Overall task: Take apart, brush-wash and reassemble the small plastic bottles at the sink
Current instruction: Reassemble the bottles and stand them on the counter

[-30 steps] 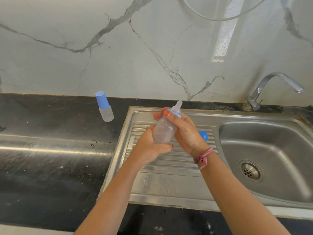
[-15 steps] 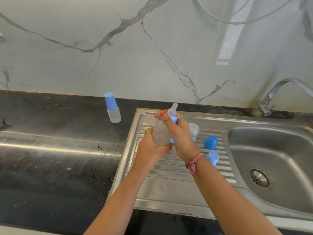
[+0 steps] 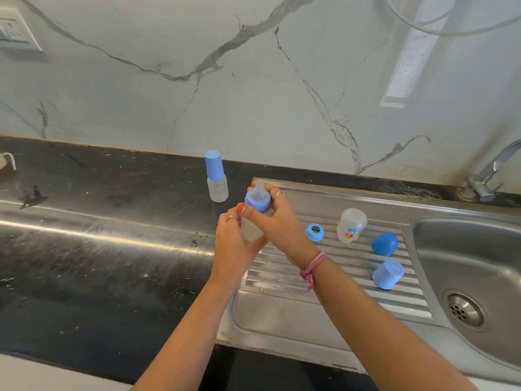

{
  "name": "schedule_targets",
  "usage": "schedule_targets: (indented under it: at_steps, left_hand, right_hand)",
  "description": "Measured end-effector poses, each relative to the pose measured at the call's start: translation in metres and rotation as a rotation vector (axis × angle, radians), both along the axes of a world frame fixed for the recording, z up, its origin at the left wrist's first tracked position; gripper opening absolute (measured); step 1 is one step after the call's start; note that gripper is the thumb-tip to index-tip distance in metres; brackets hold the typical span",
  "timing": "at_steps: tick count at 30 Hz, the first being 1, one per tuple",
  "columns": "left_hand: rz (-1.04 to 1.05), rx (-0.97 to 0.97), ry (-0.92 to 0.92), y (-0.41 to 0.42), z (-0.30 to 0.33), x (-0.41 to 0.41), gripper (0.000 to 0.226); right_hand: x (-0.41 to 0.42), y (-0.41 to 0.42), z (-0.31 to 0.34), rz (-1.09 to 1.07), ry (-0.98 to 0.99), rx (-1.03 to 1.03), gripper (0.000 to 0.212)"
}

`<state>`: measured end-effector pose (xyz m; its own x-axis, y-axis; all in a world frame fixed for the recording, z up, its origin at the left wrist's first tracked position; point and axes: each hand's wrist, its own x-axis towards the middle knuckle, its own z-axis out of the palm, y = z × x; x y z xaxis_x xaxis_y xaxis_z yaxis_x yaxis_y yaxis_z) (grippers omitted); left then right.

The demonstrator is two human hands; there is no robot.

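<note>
While upright between both palms, clear bottle point(image 3: 251, 227) in left hand point(image 3: 234, 244) fingers, right hand point(image 3: 277, 218) fingers around its blue collar point(image 3: 258, 201).

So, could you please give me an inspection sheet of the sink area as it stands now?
Surface: black countertop, smeared, with specks; steel drainboard beside the sink basin.
Job's things: held bottle with blue collar and teat on top; capped bottle upright on the counter; on the drainboard a printed bottle, a blue ring, a dark blue cap and a light blue cap.
Clutter: nothing seen beyond specks.
Grippers: left hand grips the bottle body; right hand grips the collar.
Cables: a hose hangs across the wall.
Surroundings: marble wall, tap, wall socket.
</note>
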<state>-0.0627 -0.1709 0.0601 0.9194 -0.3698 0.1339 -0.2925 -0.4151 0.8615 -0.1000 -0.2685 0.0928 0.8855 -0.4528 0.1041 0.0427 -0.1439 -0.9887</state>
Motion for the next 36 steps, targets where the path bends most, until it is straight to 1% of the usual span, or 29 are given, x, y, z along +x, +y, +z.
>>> schedule_targets:
  at_steps: [4, 6, 8, 15, 25, 29, 34, 36]
  left_hand:
    - [0.056, -0.04, 0.047, 0.016, -0.01, 0.024, 0.055]
    - [0.086, -0.048, 0.077, 0.023, -0.015, 0.038, 0.054]
    - [0.114, -0.043, 0.087, 0.029, -0.021, 0.052, 0.054]
    - [0.183, -0.038, 0.134, 0.037, -0.048, 0.091, 0.059]
    - [0.189, -0.022, 0.146, 0.03, -0.062, 0.113, 0.063]
    - [0.154, -0.01, 0.113, 0.027, -0.059, 0.11, 0.063]
    - [0.081, 0.017, 0.036, 0.023, -0.058, 0.099, 0.062]
    - [0.035, 0.057, -0.008, 0.021, -0.059, 0.095, 0.062]
  right_hand:
    - [0.018, 0.007, -0.008, 0.076, 0.066, -0.057, 0.069]
    - [0.025, 0.009, -0.013, 0.085, 0.107, -0.076, 0.072]
    - [0.029, 0.01, -0.018, 0.07, 0.143, -0.089, 0.069]
    - [0.041, 0.011, -0.034, -0.014, 0.227, -0.091, 0.045]
    - [0.051, 0.009, -0.044, -0.056, 0.277, -0.071, 0.038]
    - [0.052, 0.01, -0.044, -0.065, 0.262, -0.07, 0.041]
    - [0.059, 0.014, -0.04, -0.005, 0.171, -0.054, 0.061]
    - [0.062, 0.016, -0.039, -0.036, 0.103, -0.042, 0.059]
